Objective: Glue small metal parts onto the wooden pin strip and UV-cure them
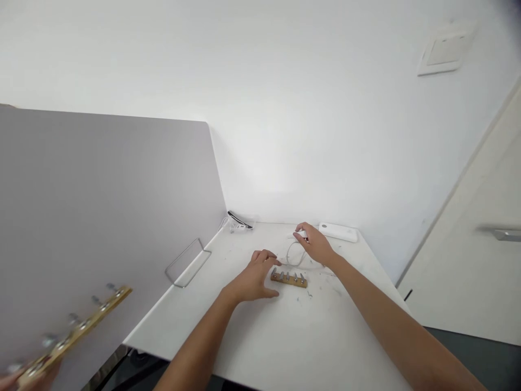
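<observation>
wooden strip with metal pegs (288, 278) lies mid desk (285, 336) just beside left hand (252, 279), fingers loosely spread, holding nothing; right hand (316, 244) curls narrow on white cable (293, 254), best pinched near its plug.

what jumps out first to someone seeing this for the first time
Two bare arms reach across a white table: the left hand rests beside a small wooden strip with metal pegs, and the right hand touches a white cable. A second, blurred pegged wooden strip juts in at the lower left, before a grey divider panel.
</observation>
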`<action>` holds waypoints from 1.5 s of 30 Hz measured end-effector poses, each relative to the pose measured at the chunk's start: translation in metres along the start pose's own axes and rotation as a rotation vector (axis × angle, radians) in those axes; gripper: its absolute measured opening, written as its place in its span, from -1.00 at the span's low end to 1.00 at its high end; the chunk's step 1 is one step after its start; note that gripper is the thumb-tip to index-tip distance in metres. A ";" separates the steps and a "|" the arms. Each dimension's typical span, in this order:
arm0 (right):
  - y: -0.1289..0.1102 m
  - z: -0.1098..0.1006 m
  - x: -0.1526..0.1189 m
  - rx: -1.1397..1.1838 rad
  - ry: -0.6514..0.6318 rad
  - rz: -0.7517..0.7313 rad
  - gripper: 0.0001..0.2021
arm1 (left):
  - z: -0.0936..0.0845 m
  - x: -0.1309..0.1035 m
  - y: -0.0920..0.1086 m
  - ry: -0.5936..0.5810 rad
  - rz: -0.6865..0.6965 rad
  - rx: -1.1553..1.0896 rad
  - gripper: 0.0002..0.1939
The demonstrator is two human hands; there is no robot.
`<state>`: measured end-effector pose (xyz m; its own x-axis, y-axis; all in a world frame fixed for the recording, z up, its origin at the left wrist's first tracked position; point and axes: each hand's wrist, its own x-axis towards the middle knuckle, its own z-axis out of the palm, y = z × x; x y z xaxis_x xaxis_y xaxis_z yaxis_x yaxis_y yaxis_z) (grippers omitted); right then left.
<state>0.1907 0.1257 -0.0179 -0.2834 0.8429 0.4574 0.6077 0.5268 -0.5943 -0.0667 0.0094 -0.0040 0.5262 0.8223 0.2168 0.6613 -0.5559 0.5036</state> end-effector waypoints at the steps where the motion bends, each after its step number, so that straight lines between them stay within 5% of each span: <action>1: -0.001 -0.001 0.000 0.004 -0.003 0.000 -0.66 | 0.004 -0.005 0.000 0.043 -0.015 0.017 -0.29; 6: -0.007 -0.015 -0.002 0.035 -0.080 0.036 -0.64 | 0.027 -0.009 -0.004 0.209 -0.054 0.102 -0.43; 9: -0.012 -0.026 -0.012 0.055 -0.132 0.061 -0.65 | 0.032 -0.006 -0.002 0.198 -0.051 0.105 -0.55; 22: -0.036 -0.041 -0.133 -0.032 -0.162 0.104 -0.71 | 0.046 -0.002 -0.008 0.188 -0.035 0.077 -0.76; 28: -0.036 -0.026 -0.134 -0.281 -0.205 0.099 -0.67 | 0.050 0.001 -0.015 0.217 -0.035 0.064 -0.80; 45: -0.025 -0.006 -0.129 -0.328 -0.197 0.121 -0.68 | 0.058 0.007 -0.023 0.266 -0.041 0.029 -0.89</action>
<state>0.2169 0.0035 -0.0579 -0.3129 0.9183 0.2425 0.8407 0.3866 -0.3791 -0.0477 0.0211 -0.0625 0.3421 0.8450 0.4110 0.6964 -0.5217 0.4929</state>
